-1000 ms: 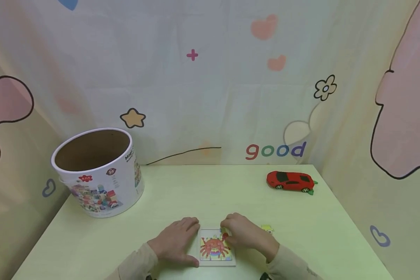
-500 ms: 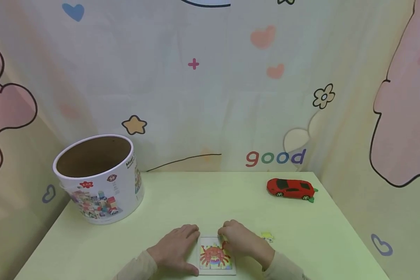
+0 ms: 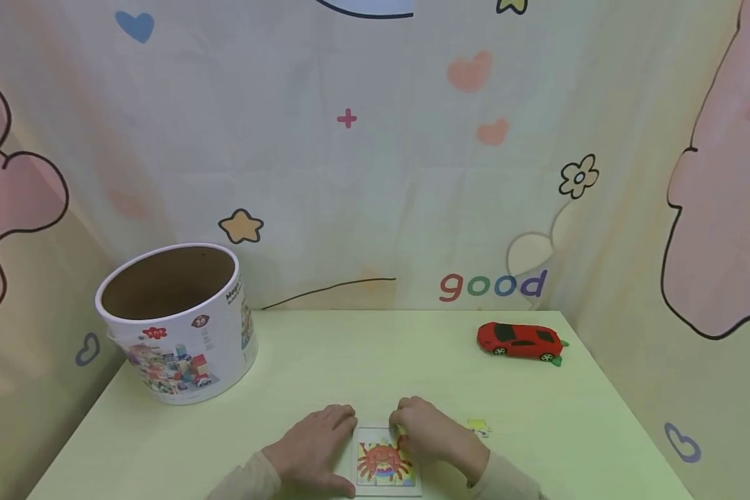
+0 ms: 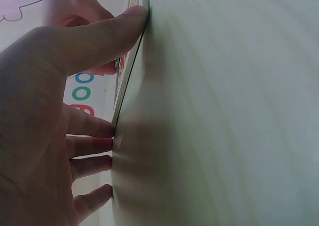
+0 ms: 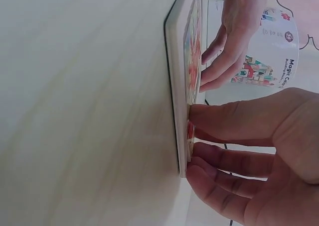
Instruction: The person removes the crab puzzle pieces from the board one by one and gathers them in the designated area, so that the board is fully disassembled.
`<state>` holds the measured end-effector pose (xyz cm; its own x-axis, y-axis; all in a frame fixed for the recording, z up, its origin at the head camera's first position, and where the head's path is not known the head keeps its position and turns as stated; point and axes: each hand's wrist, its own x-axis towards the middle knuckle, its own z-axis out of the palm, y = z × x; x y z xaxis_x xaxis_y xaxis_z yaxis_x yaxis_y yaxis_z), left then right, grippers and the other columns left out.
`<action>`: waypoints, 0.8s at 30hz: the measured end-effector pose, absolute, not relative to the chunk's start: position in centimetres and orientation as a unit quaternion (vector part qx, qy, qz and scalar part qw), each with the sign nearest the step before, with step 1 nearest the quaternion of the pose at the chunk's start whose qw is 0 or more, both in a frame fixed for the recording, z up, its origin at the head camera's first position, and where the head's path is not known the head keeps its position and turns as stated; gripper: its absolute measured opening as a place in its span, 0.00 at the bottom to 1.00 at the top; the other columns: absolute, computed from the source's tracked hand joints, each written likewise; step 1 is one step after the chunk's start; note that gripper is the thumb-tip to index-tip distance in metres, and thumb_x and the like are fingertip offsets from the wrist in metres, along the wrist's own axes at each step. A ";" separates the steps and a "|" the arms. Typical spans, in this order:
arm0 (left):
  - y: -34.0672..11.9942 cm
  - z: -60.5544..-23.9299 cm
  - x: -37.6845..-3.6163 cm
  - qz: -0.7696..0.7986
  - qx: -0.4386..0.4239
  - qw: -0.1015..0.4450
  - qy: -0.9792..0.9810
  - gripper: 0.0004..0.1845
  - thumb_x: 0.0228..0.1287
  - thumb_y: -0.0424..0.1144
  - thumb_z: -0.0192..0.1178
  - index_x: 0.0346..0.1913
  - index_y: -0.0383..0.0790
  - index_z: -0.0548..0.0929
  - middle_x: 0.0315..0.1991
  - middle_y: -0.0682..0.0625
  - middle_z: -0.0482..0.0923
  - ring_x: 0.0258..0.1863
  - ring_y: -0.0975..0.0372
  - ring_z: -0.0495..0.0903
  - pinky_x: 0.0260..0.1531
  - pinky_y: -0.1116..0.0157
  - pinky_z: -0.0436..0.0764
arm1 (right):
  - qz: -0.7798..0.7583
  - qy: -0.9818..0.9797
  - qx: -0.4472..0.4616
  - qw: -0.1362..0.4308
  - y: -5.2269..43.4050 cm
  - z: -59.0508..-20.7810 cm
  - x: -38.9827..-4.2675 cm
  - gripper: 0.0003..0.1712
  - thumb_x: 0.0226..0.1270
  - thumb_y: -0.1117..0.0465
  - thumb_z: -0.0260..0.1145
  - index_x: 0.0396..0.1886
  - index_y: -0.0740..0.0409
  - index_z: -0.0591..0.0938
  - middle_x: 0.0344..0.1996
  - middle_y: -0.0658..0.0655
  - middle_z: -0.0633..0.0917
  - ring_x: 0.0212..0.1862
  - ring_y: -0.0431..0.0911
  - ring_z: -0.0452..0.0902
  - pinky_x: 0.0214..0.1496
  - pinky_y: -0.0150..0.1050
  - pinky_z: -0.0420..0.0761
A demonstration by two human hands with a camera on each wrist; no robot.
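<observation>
A small square crab jigsaw puzzle (image 3: 381,464) lies on the table in a pale frame (image 3: 387,490). My left hand (image 3: 312,448) spreads along the frame's left edge, thumb at the near corner and index fingertip at the far one. Over the upper right corner bends my right hand (image 3: 434,434). In the right wrist view, its thumb and fingertips pinch a red and yellow puzzle piece (image 5: 191,131) at that corner, mostly hidden by the fingers. A loose yellow puzzle piece (image 3: 478,425) lies just beyond the right wrist, partly covered by it.
A large white bucket (image 3: 181,361) with printed toy pictures stands at the table's back left. At the back right sits a red toy car (image 3: 519,342) with a small green thing (image 3: 557,361) behind it. A patterned curtain (image 3: 375,173) hangs behind the table (image 3: 312,361).
The head view has tilted up, so everything sits lower in it. My right hand has shifted slightly left over the puzzle's corner, covering more of the red claw. The left hand keeps its place.
</observation>
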<state>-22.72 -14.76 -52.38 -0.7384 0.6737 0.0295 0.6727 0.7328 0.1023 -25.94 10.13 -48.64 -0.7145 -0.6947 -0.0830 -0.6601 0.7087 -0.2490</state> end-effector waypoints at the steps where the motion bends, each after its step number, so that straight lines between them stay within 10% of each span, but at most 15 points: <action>1: -14.8 -52.4 -22.7 0.053 0.361 0.005 0.931 0.56 0.46 0.81 0.53 0.67 0.39 0.68 0.67 0.46 0.66 0.67 0.54 0.66 0.65 0.54 0.72 | -0.104 0.921 -0.365 0.088 10.1 -48.7 -25.9 0.07 0.57 0.62 0.73 0.36 0.51 0.86 0.31 0.45 0.78 0.35 0.36 0.69 0.41 0.33 0.78; 24: -14.6 -51.9 -22.4 0.055 0.349 0.004 0.936 0.56 0.45 0.79 0.57 0.68 0.38 0.68 0.68 0.47 0.65 0.68 0.55 0.65 0.66 0.54 0.71 | -0.120 0.926 -0.352 0.069 10.2 -48.7 -25.8 0.14 0.52 0.63 0.75 0.39 0.51 0.82 0.31 0.43 0.78 0.37 0.37 0.71 0.41 0.33 0.78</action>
